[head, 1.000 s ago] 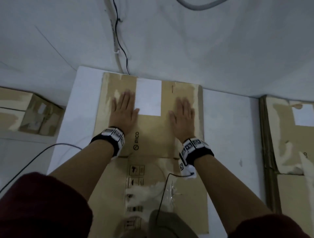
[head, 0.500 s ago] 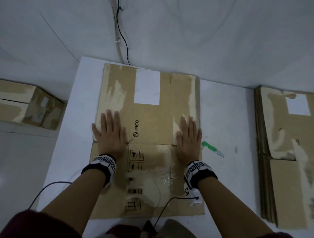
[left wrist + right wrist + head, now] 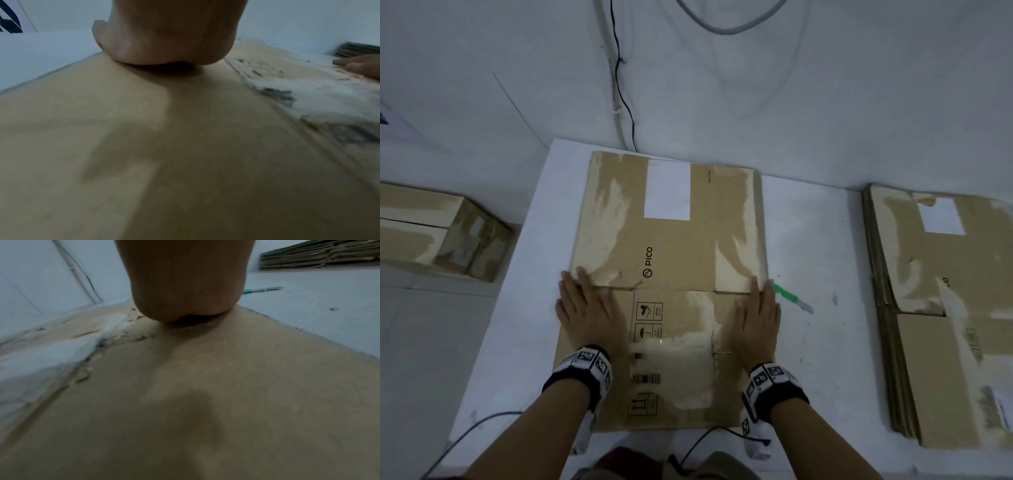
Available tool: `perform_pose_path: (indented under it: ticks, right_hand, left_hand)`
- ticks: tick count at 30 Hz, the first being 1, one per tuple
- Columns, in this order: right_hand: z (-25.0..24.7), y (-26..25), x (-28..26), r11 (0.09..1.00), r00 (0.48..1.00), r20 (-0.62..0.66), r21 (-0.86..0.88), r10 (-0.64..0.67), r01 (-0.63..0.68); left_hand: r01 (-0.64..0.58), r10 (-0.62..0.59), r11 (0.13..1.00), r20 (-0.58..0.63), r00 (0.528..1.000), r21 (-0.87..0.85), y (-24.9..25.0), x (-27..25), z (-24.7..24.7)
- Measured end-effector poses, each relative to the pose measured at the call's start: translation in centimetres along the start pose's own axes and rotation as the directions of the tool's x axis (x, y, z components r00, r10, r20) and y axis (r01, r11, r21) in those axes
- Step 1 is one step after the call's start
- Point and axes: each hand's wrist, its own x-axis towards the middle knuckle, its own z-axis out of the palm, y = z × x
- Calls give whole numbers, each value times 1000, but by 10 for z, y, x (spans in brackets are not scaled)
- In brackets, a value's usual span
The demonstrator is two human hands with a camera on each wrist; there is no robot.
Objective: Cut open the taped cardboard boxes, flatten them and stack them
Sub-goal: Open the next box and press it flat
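A flattened brown cardboard box with a white label and "PICO" print lies on the white table. My left hand presses flat on its left side near the flap crease, fingers straight. My right hand presses flat on its right side the same way. In the left wrist view the heel of the left hand bears on the cardboard. The right wrist view shows the right hand doing likewise on the cardboard. A green-handled cutter lies on the table just right of my right hand.
A stack of flattened boxes lies at the table's right end, its edge also visible from the right wrist. A closed taped box sits lower at the left. Cables run down the wall behind.
Both hands have slid toward me over the box, from its far panel to the flap crease, and spread out to the box's side edges.
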Motion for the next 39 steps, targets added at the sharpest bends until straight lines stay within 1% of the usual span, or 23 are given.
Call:
perform_pose_path:
  ticks: [2, 4, 8, 13, 16, 19, 23, 25, 27, 29, 30, 32, 33, 34, 35, 36, 37, 38, 39]
  right_hand:
    - [-3, 1, -6, 1000, 1000, -17, 1, -7, 7]
    - [-5, -1, -6, 999, 1000, -27, 40, 4, -3]
    - [-7, -5, -5, 994, 999, -36, 108, 32, -28]
    - [-4, -5, -5, 992, 997, -55, 124, 47, -40]
    - [-4, -3, -5, 988, 997, -60, 146, 54, -45]
    - [-2, -4, -4, 987, 996, -64, 153, 57, -47]
    - [-7, -7, -5, 990, 994, -98, 135, 44, -30]
    - [-9, -9, -4, 983, 991, -107, 175, 79, -59]
    - [-10, -9, -6, 964, 983, -127, 244, 136, -102]
    - [-13, -7, -8, 935, 967, -150, 320, 207, -151]
    - [-16, -8, -6, 902, 956, -133, 386, 260, -192]
    - [-26, -8, -4, 812, 929, -47, 503, 368, -296]
    - [-32, -7, -3, 769, 901, -7, 523, 435, -367]
    - [-38, -5, -2, 735, 866, 37, 513, 498, -444]
    - [-44, -3, -5, 711, 837, 94, 483, 538, -511]
    - [-49, -2, -11, 697, 822, 160, 457, 547, -552]
    - [-52, 0, -19, 691, 821, 207, 455, 532, -562]
    - [-55, 0, -30, 684, 828, 222, 475, 516, -553]
    - [-57, -1, -41, 681, 838, 205, 501, 505, -533]
  left_hand:
    - [-62, 62, 998, 7, 998, 9, -8, -7, 1]
    - [-90, 90, 996, 13, 996, 20, -15, -6, 3]
    - [-62, 62, 998, 1, 998, -2, -12, -5, 4]
    - [-58, 59, 998, -53, 997, 8, -12, -4, 5]
    - [-45, 46, 999, -50, 998, 21, -13, -4, 7]
    - [-56, 57, 998, -50, 997, 34, -15, -3, 8]
    - [-84, 83, 997, -68, 994, -1, -14, -5, 9]
    - [-89, 88, 996, -78, 993, -7, -17, -4, 10]
    - [-66, 62, 997, -89, 994, -45, -18, -2, 8]
    - [-18, 1, 990, -120, 993, -142, -16, 3, 3]
    - [27, -53, 979, -120, 991, -204, -15, 8, -1]
    - [161, -182, 940, -43, 982, -300, -9, 17, -18]
    - [246, -258, 916, 6, 966, -317, -7, 22, -27]
    - [335, -327, 891, 79, 942, -306, -6, 26, -37]
    - [406, -369, 878, 180, 912, -254, -7, 28, -47]
    - [423, -364, 887, 283, 888, -187, -10, 27, -56]
    - [387, -313, 909, 361, 878, -153, -15, 24, -62]
    - [333, -247, 930, 405, 880, -156, -21, 19, -65]
    - [281, -182, 940, 415, 892, -192, -27, 13, -69]
